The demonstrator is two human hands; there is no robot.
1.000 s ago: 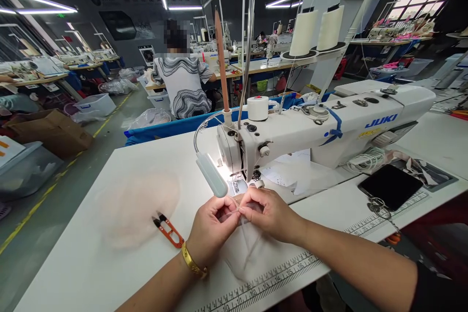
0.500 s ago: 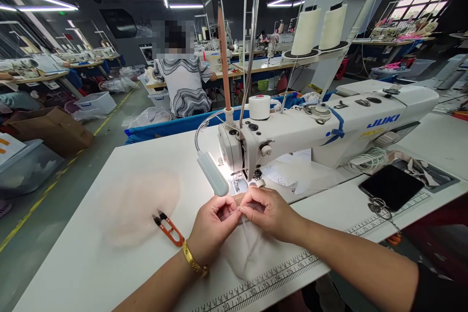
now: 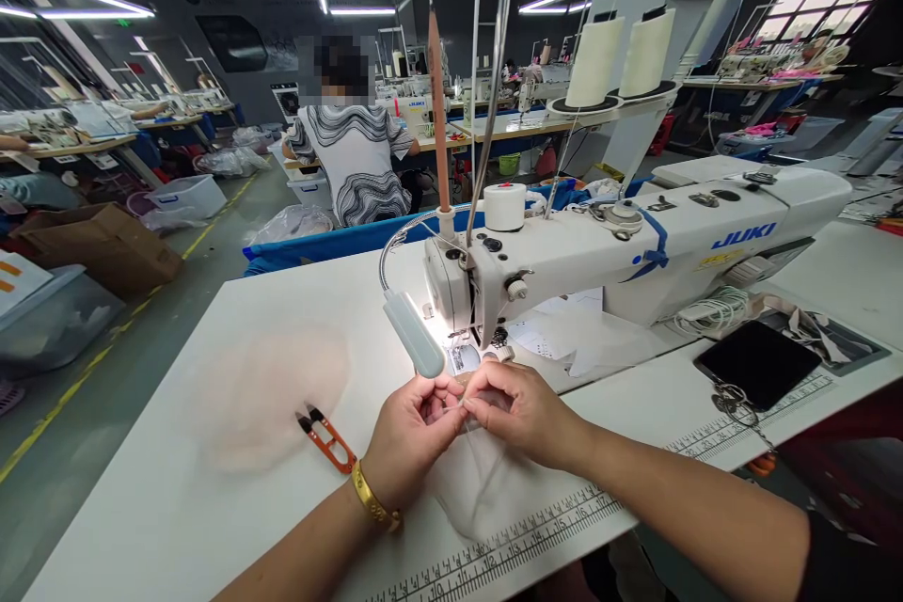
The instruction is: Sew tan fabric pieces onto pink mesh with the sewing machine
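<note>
Thin, sheer pale fabric hangs from my fingers onto the white table, just in front of the sewing machine's needle area. My left hand, with a gold bracelet at the wrist, pinches its edge. Fingertips touching the left ones, my right hand pinches the same fabric. The white sewing machine stands behind both hands, its lamp lit beside the needle. Orange thread snips lie left of my left hand. Another piece of sheer pinkish fabric lies farther left.
A black phone and a key ring lie on the right. A ruler strip runs along the table's front edge. Two thread cones stand behind the machine. Beyond the table a person sits facing away.
The camera view has shifted very slightly. The seated person's arms have moved a little. Both my hands keep their pinch at the same spot.
</note>
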